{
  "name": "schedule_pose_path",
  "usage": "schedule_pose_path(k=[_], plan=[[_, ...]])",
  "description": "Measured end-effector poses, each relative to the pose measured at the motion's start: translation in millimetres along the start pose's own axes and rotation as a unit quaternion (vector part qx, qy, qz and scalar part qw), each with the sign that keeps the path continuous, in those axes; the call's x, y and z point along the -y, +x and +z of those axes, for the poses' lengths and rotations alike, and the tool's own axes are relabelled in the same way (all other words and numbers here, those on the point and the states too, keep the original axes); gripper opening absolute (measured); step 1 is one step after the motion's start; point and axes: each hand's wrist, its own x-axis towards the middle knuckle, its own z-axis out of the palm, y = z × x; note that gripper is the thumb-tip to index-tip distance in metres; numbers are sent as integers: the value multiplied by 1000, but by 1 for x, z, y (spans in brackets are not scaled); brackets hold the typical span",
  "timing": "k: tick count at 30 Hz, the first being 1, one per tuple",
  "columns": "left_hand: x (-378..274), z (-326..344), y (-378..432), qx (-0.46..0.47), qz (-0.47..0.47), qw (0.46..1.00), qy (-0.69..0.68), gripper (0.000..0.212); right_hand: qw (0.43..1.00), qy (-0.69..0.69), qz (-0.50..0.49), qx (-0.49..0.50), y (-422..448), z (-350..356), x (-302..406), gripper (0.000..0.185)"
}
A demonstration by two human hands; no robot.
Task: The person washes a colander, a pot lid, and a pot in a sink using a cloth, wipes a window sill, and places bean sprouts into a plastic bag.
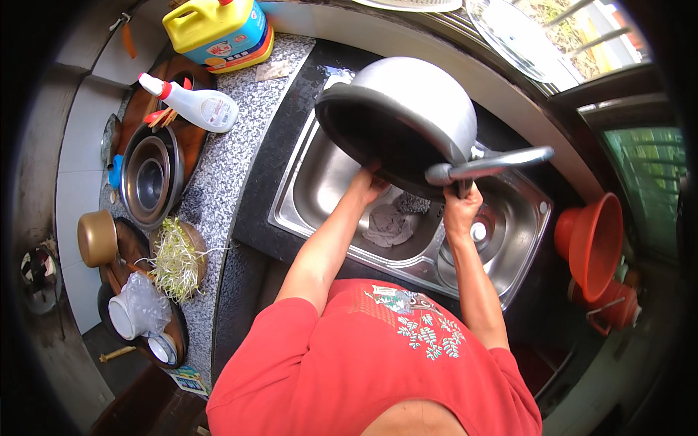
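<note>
A large pan (pixel 420 82), silvery outside and dark inside, is tilted on its side above a double-bowl stainless steel sink (pixel 322 158). Its opening faces the left and toward me. My left hand (pixel 372 185) grips the near rim, with some fingers hidden by the pan. On the right, my right hand (pixel 463 210) is closed around the pan's dark handle (pixel 464 188). A metal faucet spout (pixel 501 163) reaches across just above that hand. Under the pan, a crumpled grey rag (pixel 388 226) and a dark scourer (pixel 413 203) lie in the left bowl.
A granite counter (pixel 223 163) at left bears a spray bottle (pixel 202 106), yellow jug (pixel 218 38), nested metal bowls (pixel 150 182) and bean sprouts (pixel 177 261). A drain strainer (pixel 479 231) sits in the right bowl. Red plastic basins (pixel 594 245) stand at right, below the window.
</note>
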Motion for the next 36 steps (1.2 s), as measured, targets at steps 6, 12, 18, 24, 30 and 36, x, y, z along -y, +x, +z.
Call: schedule_pose_path(k=[6, 12, 18, 24, 30, 36], plan=[[-7, -11, 53, 96, -8, 994, 49, 22, 976, -71, -172, 113, 6, 0, 2, 14], [-3, -22, 36, 113, -24, 993, -19, 26, 896, -101, -374, 217, 8, 7, -22, 24], [-18, -39, -23, 101, -45, 992, -55, 30, 895, -123, -343, 257, -14, 8, -13, 25], [-35, -20, -121, 87, -68, 994, 15, 33, 929, -156, -273, 197, -51, 8, -27, 25], [-39, 17, -172, 242, -11, 968, -60, 44, 927, -249, -246, 136, -74, 22, -26, 18], [-61, 23, -130, 103, 98, 990, 24, 31, 885, -214, -253, 326, -64, 24, -4, 24]])
